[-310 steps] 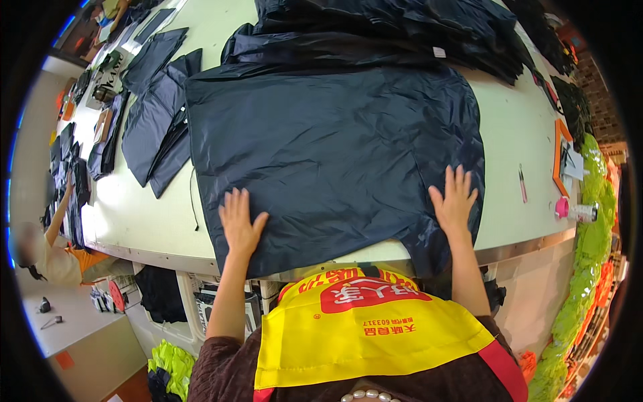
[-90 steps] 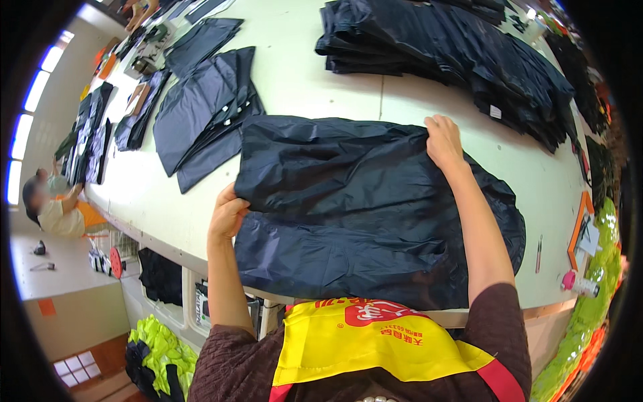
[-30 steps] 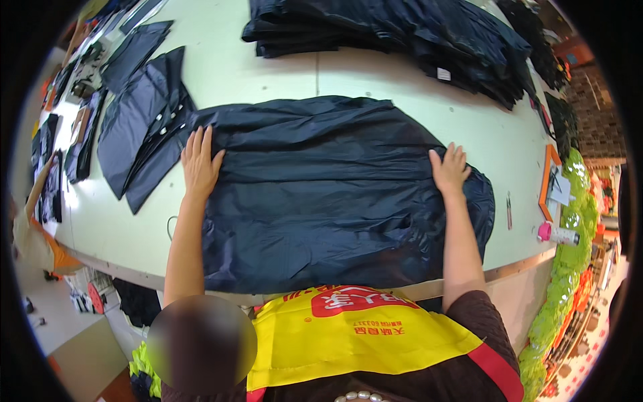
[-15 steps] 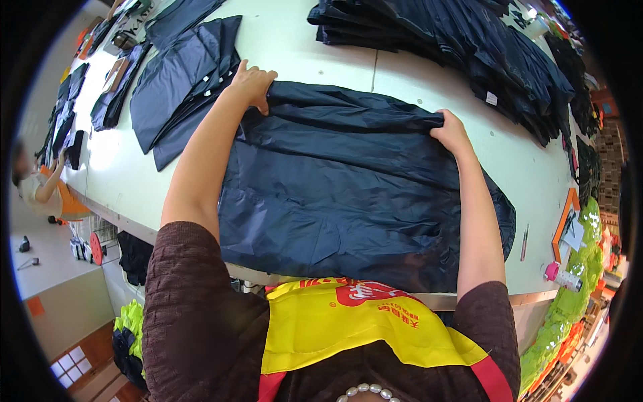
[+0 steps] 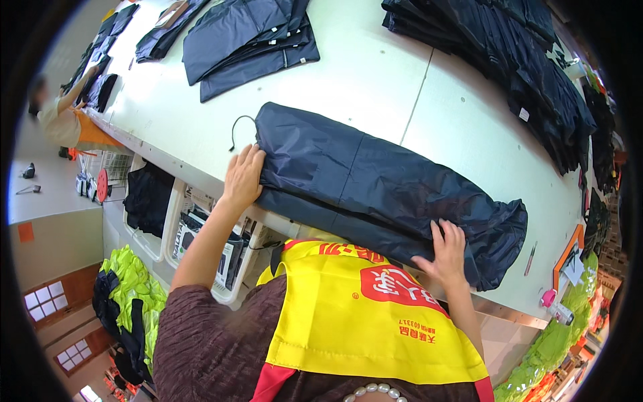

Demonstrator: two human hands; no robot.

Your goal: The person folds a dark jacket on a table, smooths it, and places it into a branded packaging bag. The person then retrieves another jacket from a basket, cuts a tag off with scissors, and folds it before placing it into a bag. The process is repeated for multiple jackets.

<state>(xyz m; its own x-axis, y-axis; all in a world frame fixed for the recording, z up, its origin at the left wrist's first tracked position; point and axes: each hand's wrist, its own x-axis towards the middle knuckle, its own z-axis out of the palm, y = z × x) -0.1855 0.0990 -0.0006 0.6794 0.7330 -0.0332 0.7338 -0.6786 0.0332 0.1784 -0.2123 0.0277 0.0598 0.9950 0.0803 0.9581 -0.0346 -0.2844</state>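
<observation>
A dark navy garment (image 5: 348, 167) lies folded into a long strip along the table's near edge. Its right end is bunched and rounded, and a thin black cord loops out past its left end. My left hand (image 5: 244, 175) rests at the left end, fingers stretched over the fabric's edge. Toward the right end, my right hand (image 5: 447, 256) lies flat on the cloth with fingers and thumb spread. Both hands are open; neither grips the fabric.
A stack of folded dark garments (image 5: 251, 43) lies far left on the pale table (image 5: 362, 87); a large dark pile (image 5: 495, 74) sits far right. Scissors-like snips (image 5: 530, 258) and a pink-capped bottle (image 5: 557, 308) are at right. White baskets (image 5: 231, 285) stand below; a co-worker (image 5: 63, 124) is at left.
The broad, spread garment is now a narrower folded strip. Both hands have come down nearer the front edge and let go of its far edge. The view has shifted too.
</observation>
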